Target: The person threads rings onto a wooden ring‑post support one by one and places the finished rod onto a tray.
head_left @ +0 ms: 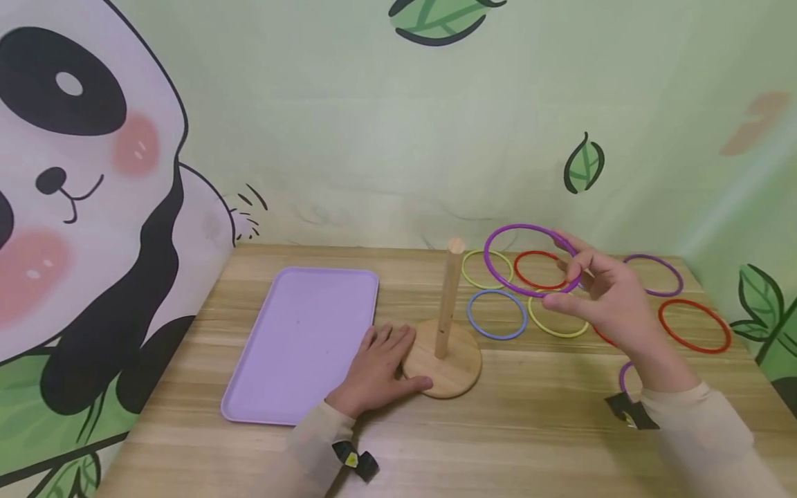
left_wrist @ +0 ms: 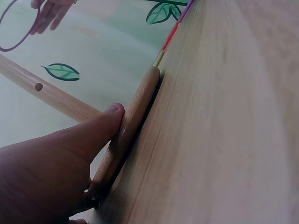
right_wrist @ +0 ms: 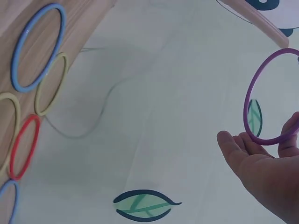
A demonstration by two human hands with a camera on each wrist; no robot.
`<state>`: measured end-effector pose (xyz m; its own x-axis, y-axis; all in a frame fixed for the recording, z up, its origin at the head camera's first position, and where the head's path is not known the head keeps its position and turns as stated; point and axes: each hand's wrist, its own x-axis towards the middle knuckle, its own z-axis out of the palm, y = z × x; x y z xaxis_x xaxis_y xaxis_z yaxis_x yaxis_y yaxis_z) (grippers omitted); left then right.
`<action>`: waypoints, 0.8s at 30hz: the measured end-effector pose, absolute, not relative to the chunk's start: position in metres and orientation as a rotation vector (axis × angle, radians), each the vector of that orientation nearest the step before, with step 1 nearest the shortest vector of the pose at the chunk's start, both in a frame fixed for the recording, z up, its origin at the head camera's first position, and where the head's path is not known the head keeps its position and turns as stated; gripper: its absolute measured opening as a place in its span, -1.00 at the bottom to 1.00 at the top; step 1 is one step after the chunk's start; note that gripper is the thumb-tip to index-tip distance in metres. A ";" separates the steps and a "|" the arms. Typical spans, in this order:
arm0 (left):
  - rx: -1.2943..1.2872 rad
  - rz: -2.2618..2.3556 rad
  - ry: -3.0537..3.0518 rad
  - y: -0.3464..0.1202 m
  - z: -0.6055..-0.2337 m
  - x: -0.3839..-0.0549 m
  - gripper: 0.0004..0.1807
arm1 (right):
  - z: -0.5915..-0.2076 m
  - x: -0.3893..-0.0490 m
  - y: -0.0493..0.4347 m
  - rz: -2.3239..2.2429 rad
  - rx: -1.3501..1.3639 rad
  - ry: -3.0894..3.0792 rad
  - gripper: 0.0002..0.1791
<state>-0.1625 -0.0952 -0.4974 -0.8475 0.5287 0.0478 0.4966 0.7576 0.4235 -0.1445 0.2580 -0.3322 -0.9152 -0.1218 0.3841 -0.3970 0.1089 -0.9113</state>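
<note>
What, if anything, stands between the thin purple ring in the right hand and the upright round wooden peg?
Nothing visible: the right hand holds the thin purple ring up beside the upright round wooden peg, and the other rings lie flat on the wooden table.

Right hand (right_wrist: 268,170), lower right of frame, holding a purple ring (right_wrist: 246,105) by its lower part.
Ring cut by the right edge; a green leaf print (right_wrist: 254,119) visible through it. Wooden post (right_wrist: 261,21) slants across the upper right corner. Left side: blue ring (right_wrist: 23,88) at upper left on the wood-grained table (right_wrist: 86,25), yellow ring (right_wrist: 41,113) just beside; red ring (right_wrist: 16,178) below. Pale wall (right_wrist: 159,102) fills the centre; second leaf print (right_wrist: 145,205) at bottom centre.
</note>
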 end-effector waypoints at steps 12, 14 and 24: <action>0.845 0.673 2.870 -0.096 -0.497 -0.163 0.10 | -0.308 -0.147 0.254 2.006 0.588 -2.094 -0.66; 0.845 0.668 2.873 -0.096 -0.496 -0.162 0.10 | -0.304 -0.147 0.252 2.014 0.602 -2.087 -0.66; 0.849 0.680 2.875 -0.096 -0.498 -0.163 0.10 | -0.287 -0.150 0.229 2.051 0.655 -2.080 -0.64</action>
